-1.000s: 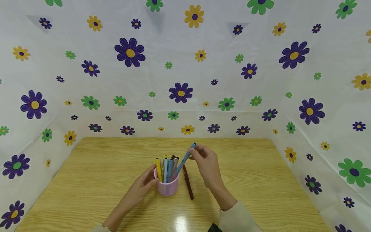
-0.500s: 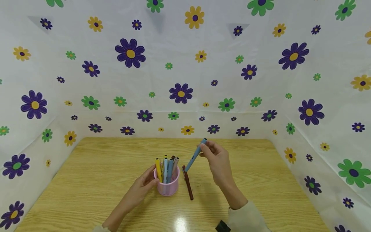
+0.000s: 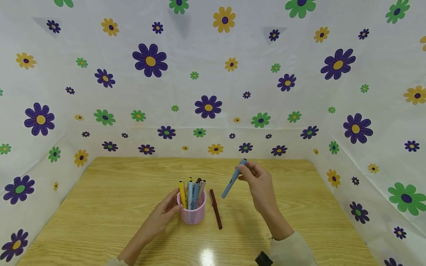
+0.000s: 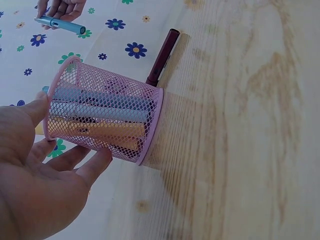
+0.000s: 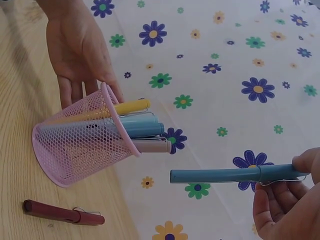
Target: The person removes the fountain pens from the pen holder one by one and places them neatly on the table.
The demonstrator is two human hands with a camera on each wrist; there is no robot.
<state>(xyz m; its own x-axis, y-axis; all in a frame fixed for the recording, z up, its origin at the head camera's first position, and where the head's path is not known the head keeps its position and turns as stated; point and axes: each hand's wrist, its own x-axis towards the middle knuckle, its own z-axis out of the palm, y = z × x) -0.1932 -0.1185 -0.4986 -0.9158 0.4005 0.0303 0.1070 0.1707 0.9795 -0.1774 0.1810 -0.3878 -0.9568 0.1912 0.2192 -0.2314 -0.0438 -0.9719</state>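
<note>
A pink mesh pen holder stands upright on the table with several pens in it, among them a yellow pen, blue ones and a greyish-pink one. My left hand holds it from the left, thumb near the rim and fingers round the far side. To the right of the holder, my right hand pinches a blue pen near its upper, clip end. That pen is tilted in the air, its lower end pointing left and down. A dark red pen lies on the table between holder and right hand.
The wooden table is bordered at the back and both sides by a white flowered sheet. A small black object sits by the right sleeve.
My right hand has drawn the blue pen up out of the pen holder and moved right with it, past the dark red pen. The left hand stays on the holder.
</note>
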